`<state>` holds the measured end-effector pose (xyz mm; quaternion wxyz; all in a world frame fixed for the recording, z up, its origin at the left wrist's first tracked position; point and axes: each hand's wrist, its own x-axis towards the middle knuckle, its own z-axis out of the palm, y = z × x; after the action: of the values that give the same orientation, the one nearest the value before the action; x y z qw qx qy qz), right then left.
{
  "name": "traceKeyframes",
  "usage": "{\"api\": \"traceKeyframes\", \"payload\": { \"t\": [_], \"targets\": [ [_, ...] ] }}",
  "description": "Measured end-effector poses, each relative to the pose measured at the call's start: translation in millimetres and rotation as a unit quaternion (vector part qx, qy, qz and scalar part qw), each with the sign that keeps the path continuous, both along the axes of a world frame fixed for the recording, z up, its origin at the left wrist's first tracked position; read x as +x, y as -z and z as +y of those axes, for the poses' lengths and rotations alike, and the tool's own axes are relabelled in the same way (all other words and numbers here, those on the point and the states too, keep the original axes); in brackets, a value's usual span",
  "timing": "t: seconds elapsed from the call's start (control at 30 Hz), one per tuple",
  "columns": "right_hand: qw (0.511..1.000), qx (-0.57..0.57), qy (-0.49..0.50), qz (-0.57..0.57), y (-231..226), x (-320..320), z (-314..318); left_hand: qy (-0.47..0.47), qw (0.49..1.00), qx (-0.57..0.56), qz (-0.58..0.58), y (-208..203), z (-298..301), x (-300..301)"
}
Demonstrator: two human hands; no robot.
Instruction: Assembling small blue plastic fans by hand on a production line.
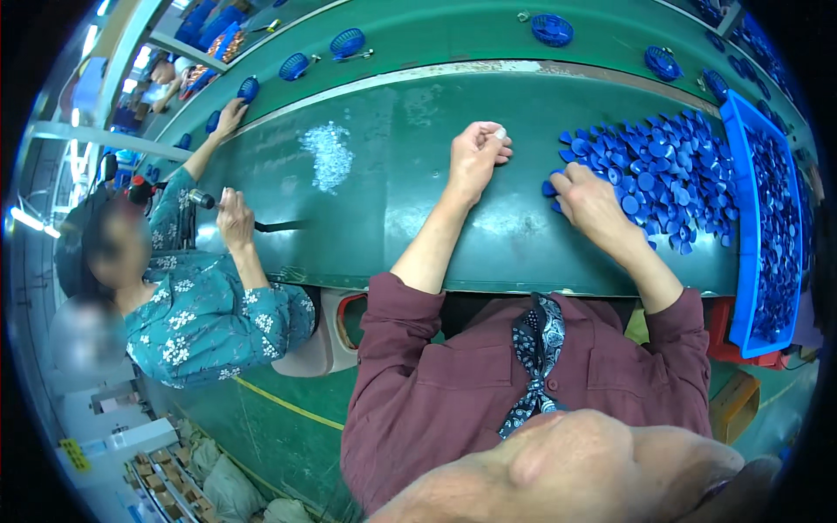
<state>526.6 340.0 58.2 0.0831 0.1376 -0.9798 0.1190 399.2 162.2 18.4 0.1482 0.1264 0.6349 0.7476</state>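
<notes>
My left hand point(475, 161) is held over the green work surface point(418, 227) with its fingers curled in. Something small and white shows at its fingertips, too small to tell what it is. My right hand point(591, 202) is at the left edge of a spread pile of dark blue round caps point(671, 170). Its thumb and fingers are closed on a blue cap point(549, 188); how many pieces it holds is partly hidden. Some caps in the pile lie flat and others stand tilted.
A blue tray point(748, 253) full of caps stands at the right end. Small clear pieces point(328, 157) lie left of my hands. Blue baskets point(552, 30) sit along the far green strip. At left a co-worker point(209, 305) reaches to a basket, the other hand near a dark-handled tool point(201, 199).
</notes>
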Motion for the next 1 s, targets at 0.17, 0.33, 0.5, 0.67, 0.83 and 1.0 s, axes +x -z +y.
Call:
{"api": "traceKeyframes", "payload": {
  "t": [0.17, 0.33, 0.5, 0.67, 0.83, 1.0],
  "targets": [
    [0.996, -0.075, -0.037, 0.011, 13.8, -6.1, -24.8, 0.019, 0.999, 0.001, -0.036, -14.8, -0.4, 2.3],
    [0.981, -0.193, -0.014, 0.023, 29.1, -9.6, -28.9, 0.032, 0.993, -0.091, 0.072, -52.8, -8.2, -40.6],
    [0.969, -0.233, -0.019, 0.085, 43.2, -11.6, -29.7, -0.176, 0.845, -0.392, 0.318, -38.4, -48.3, -175.3],
    [0.959, -0.276, -0.010, 0.071, 47.2, -16.2, -28.5, -0.276, 0.717, -0.533, 0.355, -13.3, -67.1, -273.1],
    [0.954, -0.296, -0.005, 0.053, 41.4, -20.9, -27.3, -0.225, 0.629, -0.645, 0.371, 5.7, -78.6, -325.5],
    [0.950, -0.310, -0.004, 0.039, 41.1, -24.0, -25.2, -0.144, 0.594, -0.696, 0.376, -7.1, -55.4, -309.0]
  ]
}}
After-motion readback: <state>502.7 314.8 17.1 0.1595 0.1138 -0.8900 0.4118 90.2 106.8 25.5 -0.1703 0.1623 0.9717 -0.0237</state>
